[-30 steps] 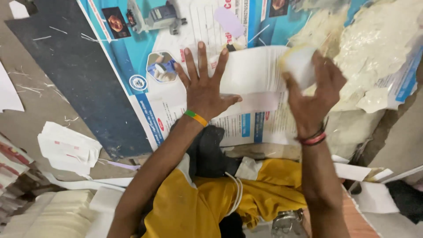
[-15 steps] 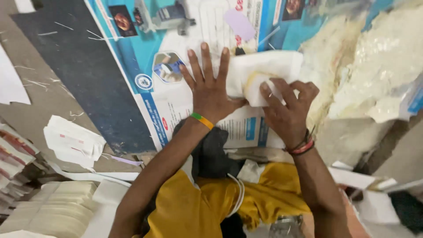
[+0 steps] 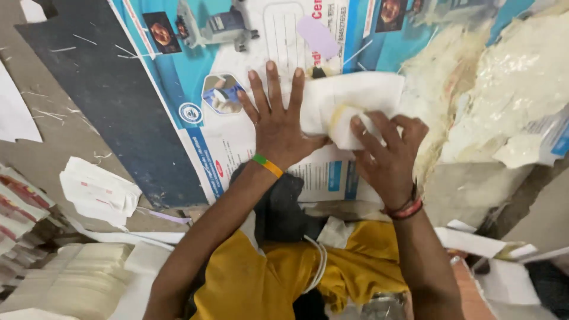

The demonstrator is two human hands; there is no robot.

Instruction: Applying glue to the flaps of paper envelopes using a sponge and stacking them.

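Covering the floor, a big printed poster [image 3: 249,148] carries a white sheet of paper [image 3: 361,98] near its right edge, beside crumpled wrapping [image 3: 504,106]. The left hand [image 3: 278,121] lies flat, fingers spread, pinning the sheet. The right hand [image 3: 388,157] grips a folded white wad [image 3: 347,127], pressing it onto the sheet.

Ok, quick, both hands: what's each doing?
Left hand: open, flat, fingers spread, pressing the white paper.
Right hand: fingers curled on a pale wad.
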